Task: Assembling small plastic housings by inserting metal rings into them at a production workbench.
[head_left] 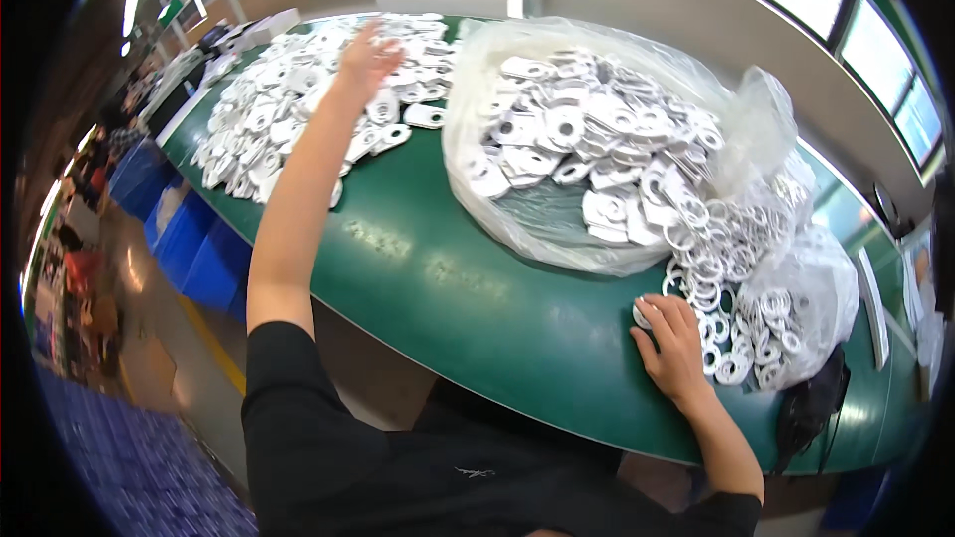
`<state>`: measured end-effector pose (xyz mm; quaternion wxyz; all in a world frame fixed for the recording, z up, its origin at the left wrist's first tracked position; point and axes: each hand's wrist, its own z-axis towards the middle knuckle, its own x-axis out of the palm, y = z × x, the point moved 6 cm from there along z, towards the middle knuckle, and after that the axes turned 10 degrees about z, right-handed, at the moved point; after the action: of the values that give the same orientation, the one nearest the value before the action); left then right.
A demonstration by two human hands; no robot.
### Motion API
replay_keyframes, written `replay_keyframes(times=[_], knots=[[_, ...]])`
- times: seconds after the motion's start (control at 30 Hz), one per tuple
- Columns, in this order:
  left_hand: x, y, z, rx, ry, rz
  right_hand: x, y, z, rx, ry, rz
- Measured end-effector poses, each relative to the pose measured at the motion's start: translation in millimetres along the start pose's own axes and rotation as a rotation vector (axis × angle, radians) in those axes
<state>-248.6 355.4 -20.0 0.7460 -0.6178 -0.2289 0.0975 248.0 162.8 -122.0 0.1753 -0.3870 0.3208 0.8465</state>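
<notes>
My left arm stretches far out over a heap of white plastic parts (264, 124), flat rounded plates with a round hole. Above the heap's far side, my left hand (368, 65) is a little blurred, its fingers apart and no part visible in them. My right hand (671, 343) rests low over the table at the right, fingers curled on a small white round piece (641, 314) that is mostly hidden under the fingertips. Just beside that hand lie loose white rings (704, 293), spilling from a clear plastic bag (821, 278).
A large open clear bag (463, 154) with more white plates (597, 129) lies mid-table on the green tabletop (428, 288). A black object (814, 403) sits at the right edge. Blue bins (204, 249) stand left of the table, on the floor.
</notes>
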Motion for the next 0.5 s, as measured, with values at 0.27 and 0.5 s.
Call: replay_keyframes(times=[0.27, 0.5], knots=[[124.7, 45.7, -68.6, 0.307, 0.220, 0.385, 0.1, -12.1, -3.0, -0.022, 0.001, -0.065], [231.9, 149.6, -210.5, 0.772, 0.959, 1.326, 0.8, -17.4, -9.6, -0.083, 0.027, 0.109]])
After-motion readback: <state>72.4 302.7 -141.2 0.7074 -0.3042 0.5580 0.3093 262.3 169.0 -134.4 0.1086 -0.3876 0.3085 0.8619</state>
